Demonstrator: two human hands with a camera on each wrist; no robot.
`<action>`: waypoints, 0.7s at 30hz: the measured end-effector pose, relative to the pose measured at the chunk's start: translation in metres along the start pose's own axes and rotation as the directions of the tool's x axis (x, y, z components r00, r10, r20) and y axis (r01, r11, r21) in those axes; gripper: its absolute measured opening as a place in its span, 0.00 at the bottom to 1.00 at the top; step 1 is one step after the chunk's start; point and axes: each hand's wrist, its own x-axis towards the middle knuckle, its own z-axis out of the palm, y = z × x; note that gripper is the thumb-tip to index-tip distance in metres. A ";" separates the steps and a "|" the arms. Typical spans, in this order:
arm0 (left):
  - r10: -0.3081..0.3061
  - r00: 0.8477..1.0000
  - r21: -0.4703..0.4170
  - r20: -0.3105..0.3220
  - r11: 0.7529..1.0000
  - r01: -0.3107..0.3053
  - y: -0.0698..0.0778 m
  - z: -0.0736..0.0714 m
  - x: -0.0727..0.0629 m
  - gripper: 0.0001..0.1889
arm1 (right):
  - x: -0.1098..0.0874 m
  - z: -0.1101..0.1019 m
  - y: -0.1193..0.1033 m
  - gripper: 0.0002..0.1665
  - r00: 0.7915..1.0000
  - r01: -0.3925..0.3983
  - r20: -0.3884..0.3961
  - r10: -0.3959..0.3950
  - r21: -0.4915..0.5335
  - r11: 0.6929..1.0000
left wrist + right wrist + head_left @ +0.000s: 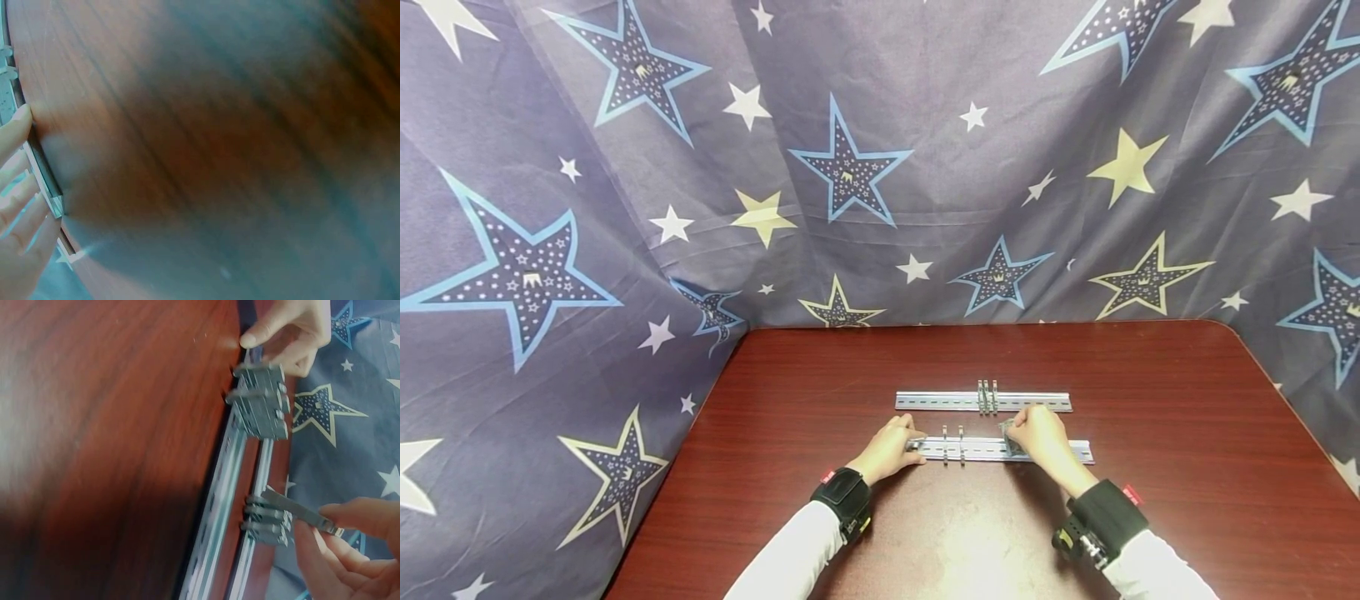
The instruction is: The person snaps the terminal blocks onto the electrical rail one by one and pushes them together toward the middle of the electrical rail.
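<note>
My left hand point(891, 446) grips the left end of the nearer slotted metal DIN rail point(985, 451), thumb on the near edge, fingers at the far side. Two thin grey terminal blocks point(962, 446) stand upright on this rail, slightly apart, right of that hand. Between thumb and fingers my right hand point(1043, 433) pinches another thin grey terminal block point(303, 512), over the right part of the same rail. It looks tilted in the right wrist view; whether it touches the rail, I cannot tell.
Behind lies a second DIN rail point(936, 401), roughly parallel, with three grey terminal blocks point(987, 397) side by side right of its middle. Both rails rest on a reddish-brown wooden table point(820, 367). A star-patterned cloth point(925, 192) hangs behind the table and on its left.
</note>
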 end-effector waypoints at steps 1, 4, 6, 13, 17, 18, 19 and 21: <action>0.001 1.000 -0.001 0.000 1.000 -0.001 0.000 0.000 0.000 0.18 | 0.000 0.003 -0.001 0.04 1.000 -0.006 0.001 0.006 0.004 1.000; 0.003 1.000 0.000 -0.002 1.000 -0.003 0.000 -0.001 0.000 0.18 | -0.001 0.009 -0.003 0.05 1.000 -0.027 0.010 0.027 0.019 0.999; 0.002 1.000 0.000 -0.003 1.000 -0.002 0.000 -0.001 0.000 0.18 | -0.001 0.014 -0.005 0.06 0.999 -0.033 0.010 0.033 0.028 0.999; 0.001 1.000 0.002 -0.004 1.000 -0.001 0.000 -0.001 0.000 0.17 | -0.003 0.026 -0.007 0.05 1.000 -0.022 -0.009 0.023 0.040 0.999; 0.004 1.000 -0.003 -0.005 1.000 -0.004 0.001 -0.002 0.000 0.17 | -0.005 0.030 -0.008 0.05 1.000 -0.024 -0.009 0.025 0.045 0.999; 0.004 1.000 -0.004 -0.004 1.000 -0.004 0.001 -0.002 -0.001 0.17 | -0.006 0.032 -0.008 0.05 1.000 -0.023 -0.008 0.024 0.046 0.999; 0.003 1.000 -0.005 -0.003 1.000 -0.003 0.001 -0.002 -0.001 0.17 | -0.006 0.033 -0.008 0.05 1.000 -0.025 -0.006 0.025 0.049 0.998; 0.002 1.000 -0.004 -0.002 1.000 -0.002 0.001 -0.002 -0.001 0.17 | -0.006 0.035 -0.008 0.05 1.000 -0.022 -0.007 0.023 0.047 0.999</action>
